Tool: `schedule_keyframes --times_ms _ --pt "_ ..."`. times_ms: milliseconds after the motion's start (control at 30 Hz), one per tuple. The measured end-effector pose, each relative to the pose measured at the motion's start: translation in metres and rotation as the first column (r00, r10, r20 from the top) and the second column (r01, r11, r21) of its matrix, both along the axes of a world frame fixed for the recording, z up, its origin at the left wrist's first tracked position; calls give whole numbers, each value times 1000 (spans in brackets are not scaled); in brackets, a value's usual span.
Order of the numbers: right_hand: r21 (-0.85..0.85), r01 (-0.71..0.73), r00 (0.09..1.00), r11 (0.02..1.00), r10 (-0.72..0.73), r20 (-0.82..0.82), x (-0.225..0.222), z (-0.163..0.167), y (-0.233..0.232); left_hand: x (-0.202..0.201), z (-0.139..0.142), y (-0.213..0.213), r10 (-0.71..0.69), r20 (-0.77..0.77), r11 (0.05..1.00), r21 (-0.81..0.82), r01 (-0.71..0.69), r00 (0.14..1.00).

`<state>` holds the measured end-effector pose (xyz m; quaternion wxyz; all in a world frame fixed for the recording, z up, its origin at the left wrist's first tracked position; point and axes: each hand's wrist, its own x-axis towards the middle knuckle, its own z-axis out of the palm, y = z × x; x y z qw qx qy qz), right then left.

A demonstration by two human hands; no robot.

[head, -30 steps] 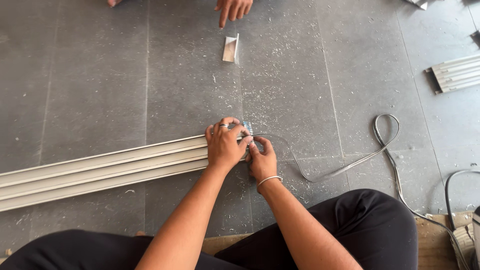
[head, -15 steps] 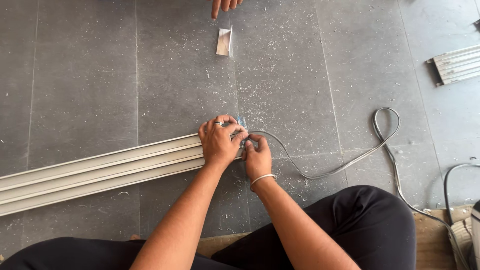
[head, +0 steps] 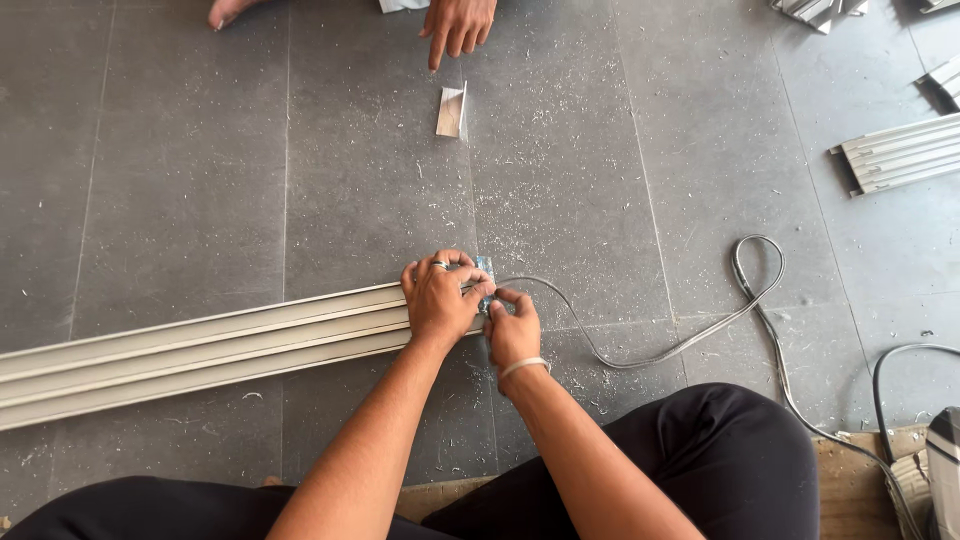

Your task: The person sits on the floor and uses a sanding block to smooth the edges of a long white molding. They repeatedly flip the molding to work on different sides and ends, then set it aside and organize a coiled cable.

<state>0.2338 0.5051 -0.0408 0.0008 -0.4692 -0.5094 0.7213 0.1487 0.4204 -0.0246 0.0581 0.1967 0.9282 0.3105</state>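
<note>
A long pale aluminium track profile (head: 200, 345) lies on the grey tiled floor and runs off the left edge. My left hand (head: 437, 300), with a ring on one finger, is clamped over its right end. A small blue-grey piece (head: 485, 268) sits at that end, partly hidden under my fingers. My right hand (head: 513, 328), with a bangle at the wrist, pinches this piece from the right, touching my left hand. A grey cable (head: 640, 355) starts beside my fingers and curves off to the right.
Another person's hand (head: 455, 22) at the top points down at a short aluminium offcut (head: 452, 111); a bare foot (head: 228, 10) shows beside it. More profile pieces (head: 900, 152) lie at the right. A black cable (head: 900, 360) and a power tool (head: 940, 450) sit at the lower right. Metal shavings dot the floor.
My hands stay at the end of the profile, fingers shifting slightly on the small piece. The other person's hand has moved to point at the offcut.
</note>
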Motion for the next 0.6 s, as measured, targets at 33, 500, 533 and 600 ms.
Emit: schedule_keyframes --times_ms 33,500,533,600 --pt "24 -14 1000 1000 14 -14 0 1 0 -1 0 0 16 -4 1000 1 -16 1000" --pt "-7 27 994 1000 -27 -106 -2 -21 1 7 1 -2 29 53 1000 7 -29 998" --pt "3 26 994 1000 -25 -110 -1 -19 1 6 0 -1 27 44 1000 -2 -27 999" --pt "15 21 994 1000 -19 -104 0 -12 -1 5 -1 0 26 40 999 -27 -25 999"
